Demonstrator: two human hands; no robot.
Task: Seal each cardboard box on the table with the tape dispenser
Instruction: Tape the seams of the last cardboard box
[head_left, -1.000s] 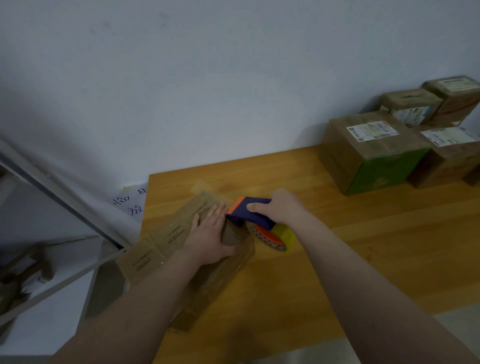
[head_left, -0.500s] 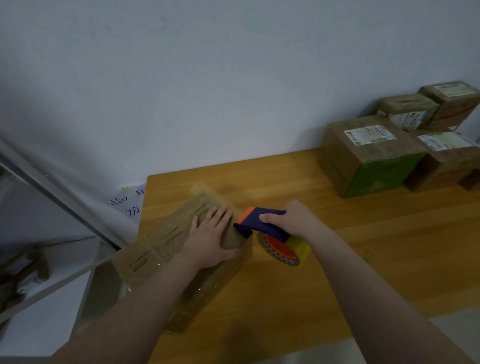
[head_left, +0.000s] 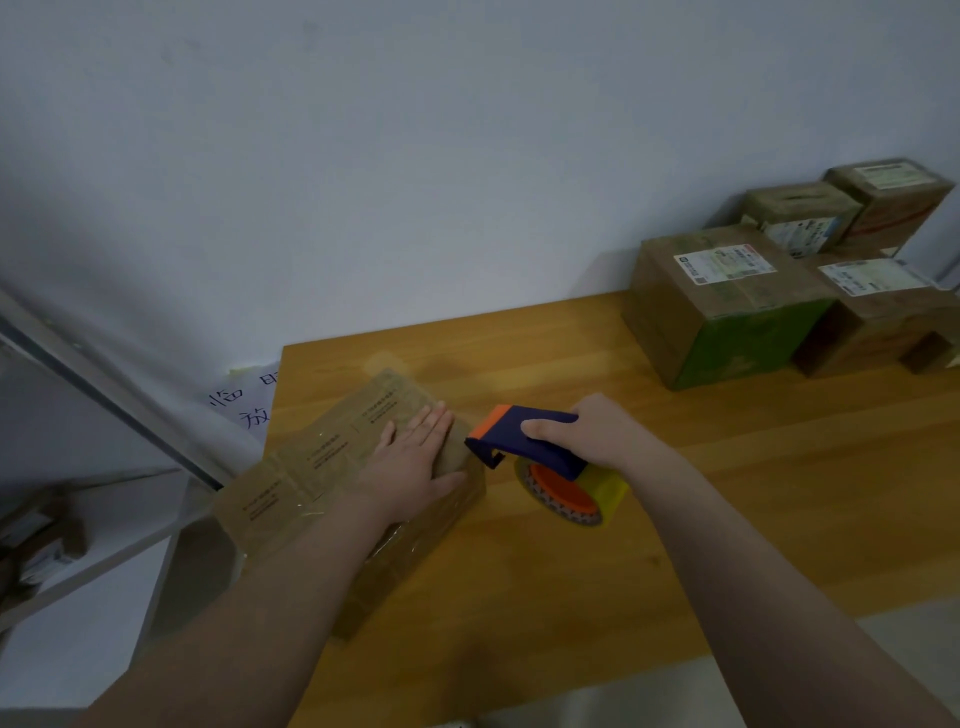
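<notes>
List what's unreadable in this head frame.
Head view: box top beneath the left hand, hidden by the palm.
Head view: tape strand between tape dispenser and box, too thin and dim.
Head view: rightmost stacked boxes, cut by the frame edge; labels too small.

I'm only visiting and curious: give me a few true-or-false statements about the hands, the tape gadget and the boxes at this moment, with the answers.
1. The left hand lies flat on top of the cardboard box. True.
2. The right hand grips the tape dispenser. True.
3. The tape dispenser sits on top of that box. False: it is beside the box's right end, over the table.
4. No other box is on the table. False: other labelled boxes stand at its far right.
</notes>
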